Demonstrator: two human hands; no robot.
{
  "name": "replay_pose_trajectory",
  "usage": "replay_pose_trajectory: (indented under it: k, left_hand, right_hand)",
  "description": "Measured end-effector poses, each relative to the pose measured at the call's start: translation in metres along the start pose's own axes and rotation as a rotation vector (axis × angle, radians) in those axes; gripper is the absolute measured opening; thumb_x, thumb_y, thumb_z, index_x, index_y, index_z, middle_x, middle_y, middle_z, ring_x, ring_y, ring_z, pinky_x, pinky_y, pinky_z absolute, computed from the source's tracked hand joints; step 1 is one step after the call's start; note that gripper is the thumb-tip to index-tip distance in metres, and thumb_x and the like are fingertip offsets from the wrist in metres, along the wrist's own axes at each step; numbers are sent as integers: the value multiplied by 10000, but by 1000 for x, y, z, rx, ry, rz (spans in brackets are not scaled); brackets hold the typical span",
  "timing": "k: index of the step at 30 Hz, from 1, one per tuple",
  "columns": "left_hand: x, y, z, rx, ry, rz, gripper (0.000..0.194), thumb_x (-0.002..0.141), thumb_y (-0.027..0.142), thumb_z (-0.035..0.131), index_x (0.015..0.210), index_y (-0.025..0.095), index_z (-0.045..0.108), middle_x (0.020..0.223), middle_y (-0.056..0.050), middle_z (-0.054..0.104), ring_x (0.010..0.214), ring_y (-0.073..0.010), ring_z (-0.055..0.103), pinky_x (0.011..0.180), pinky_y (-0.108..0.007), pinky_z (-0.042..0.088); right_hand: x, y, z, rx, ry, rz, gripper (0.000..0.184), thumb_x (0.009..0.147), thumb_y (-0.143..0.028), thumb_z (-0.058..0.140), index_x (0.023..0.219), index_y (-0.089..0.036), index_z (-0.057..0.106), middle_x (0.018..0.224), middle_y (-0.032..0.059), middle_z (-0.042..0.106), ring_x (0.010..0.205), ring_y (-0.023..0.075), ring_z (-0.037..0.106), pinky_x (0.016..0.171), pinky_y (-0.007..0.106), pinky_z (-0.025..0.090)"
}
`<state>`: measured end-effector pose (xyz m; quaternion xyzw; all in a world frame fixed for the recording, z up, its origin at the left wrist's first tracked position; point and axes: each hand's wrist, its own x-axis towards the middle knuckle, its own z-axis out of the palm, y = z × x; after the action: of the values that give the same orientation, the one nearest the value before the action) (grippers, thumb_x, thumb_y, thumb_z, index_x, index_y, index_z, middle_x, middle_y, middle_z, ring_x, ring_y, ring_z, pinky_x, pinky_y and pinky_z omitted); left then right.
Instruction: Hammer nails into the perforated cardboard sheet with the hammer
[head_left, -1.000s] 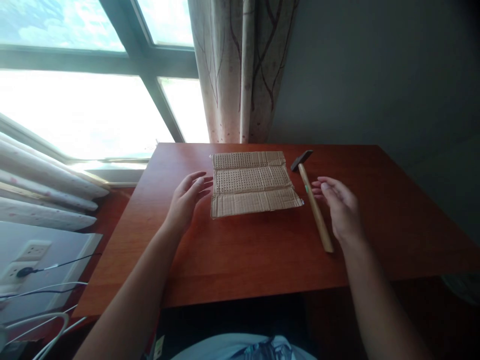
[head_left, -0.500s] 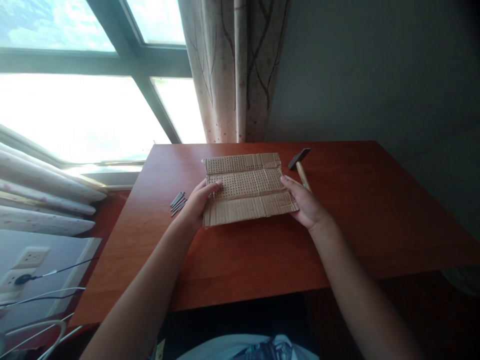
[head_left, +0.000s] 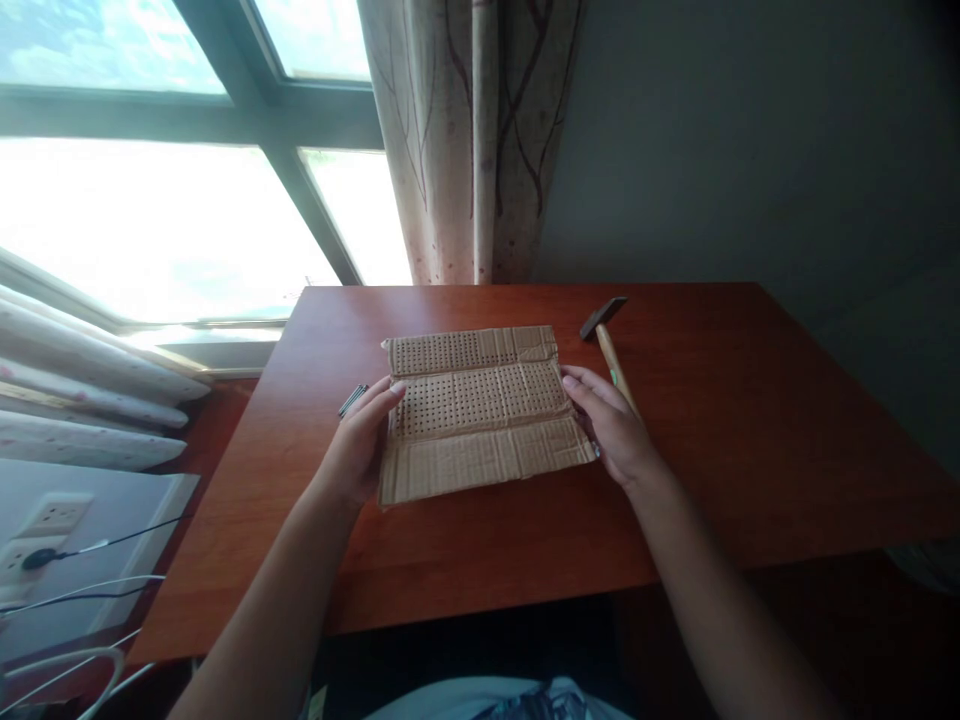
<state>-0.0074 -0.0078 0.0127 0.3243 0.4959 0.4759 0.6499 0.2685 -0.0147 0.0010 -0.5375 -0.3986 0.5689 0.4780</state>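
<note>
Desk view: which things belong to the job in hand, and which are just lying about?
Job:
perforated cardboard, between left hand and right hand
hammer, likely, on the desk
slim metal pieces, likely, by the left hand

Just around:
curtains
black plug in a wall socket
cables

Sunlit window [head_left: 135,220] beside patterned curtain [head_left: 450,130]
</note>
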Motion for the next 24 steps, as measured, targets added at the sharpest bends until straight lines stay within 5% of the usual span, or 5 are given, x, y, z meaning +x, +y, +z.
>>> replay_pose_trajectory:
  k: [7, 24]
  left_hand:
    - [4, 3, -5, 116, 51, 77, 336, 723, 351, 737, 1002, 164, 710, 848, -66, 743, 859, -287, 718, 713, -370, 596]
    - [12, 3, -13, 65, 137, 64, 389, 723, 376, 718, 1030, 139, 682, 836, -68, 738, 814, -287, 721, 690, -384, 607]
  right_hand:
    - [11, 6, 0, -137, 80, -101, 380, 812, -494, 684, 1075, -226, 625, 863, 37, 718, 833, 225, 680, 747, 359, 524]
    - [16, 0, 15, -158, 15, -97, 474, 814, -492, 679, 1185, -207, 608, 755, 13, 681, 732, 225, 664, 693, 369, 515]
